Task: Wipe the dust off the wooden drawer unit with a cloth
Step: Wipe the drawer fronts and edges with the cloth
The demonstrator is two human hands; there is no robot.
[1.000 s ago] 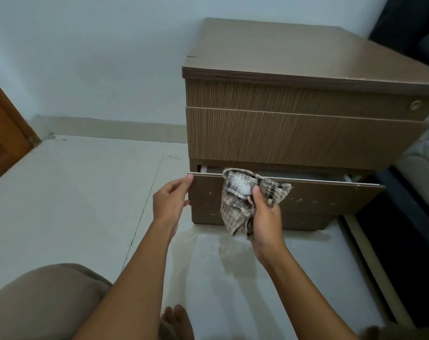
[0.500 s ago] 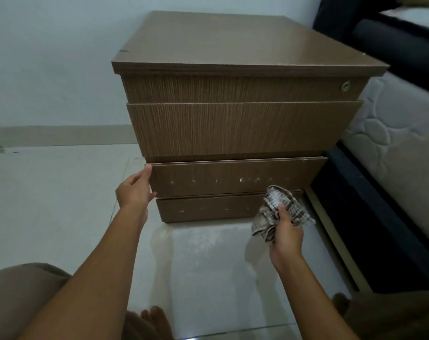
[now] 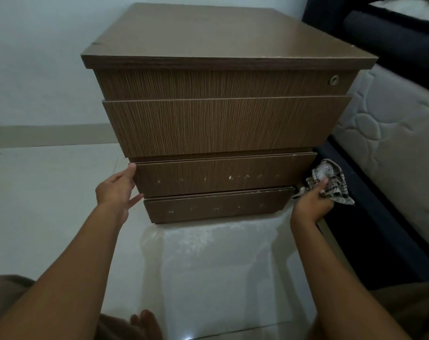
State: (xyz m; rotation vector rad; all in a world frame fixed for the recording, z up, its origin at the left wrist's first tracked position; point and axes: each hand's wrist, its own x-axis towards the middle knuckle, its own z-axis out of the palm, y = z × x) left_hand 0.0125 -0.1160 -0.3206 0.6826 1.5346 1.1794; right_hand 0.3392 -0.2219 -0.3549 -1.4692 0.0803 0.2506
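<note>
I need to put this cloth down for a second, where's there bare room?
The drawer unit's top is bare. So is the floor left of your left hand. It's tight between unit and mattress, where your right hand holds the cloth.

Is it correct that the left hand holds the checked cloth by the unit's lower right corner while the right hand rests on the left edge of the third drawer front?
No, the hands are swapped. The head view shows the right hand gripping the checked cloth by the drawer unit's lower right corner, while the left hand rests on the left edge of the third drawer front.

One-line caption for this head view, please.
Left hand steadies the wooden drawer unit; right hand holds a checked cloth beside it.
</note>
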